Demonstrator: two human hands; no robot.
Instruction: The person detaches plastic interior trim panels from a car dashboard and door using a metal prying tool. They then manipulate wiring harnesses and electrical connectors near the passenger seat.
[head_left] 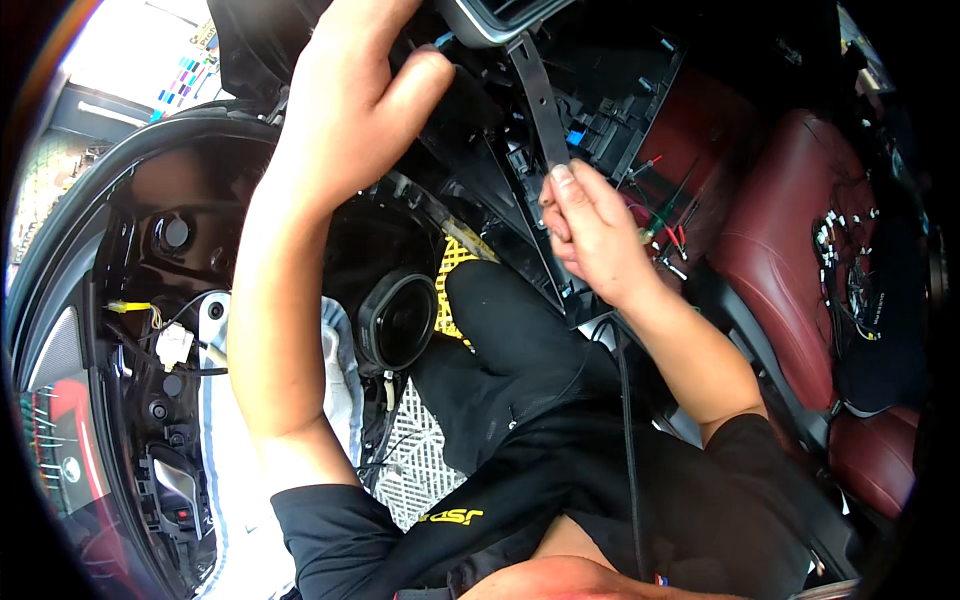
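Car interior, dash stripped, work looks mid-way. Right hand (590, 230) at frame centre pinches the lower end of a flat black strap (541, 100) btwn thumb & fingers; the strap runs up to a grey trim piece (480, 22) at top centre. Left hand (355, 100), upper left-centre, is curled, thumb pressed against black dash structure (610, 90); can't tell if it grips anything. Done so far, by the look of it: panels off, bare plastic frame exposed w/ a blue clip (575, 137), loose red/green wires (665, 225) hanging right of centre, round speaker (397, 320) out by the knee. Left: strap not yet free or seated, wiring loose, trim not refitted. Dark red seat (780, 240) at right carries a wire harness (850, 270).
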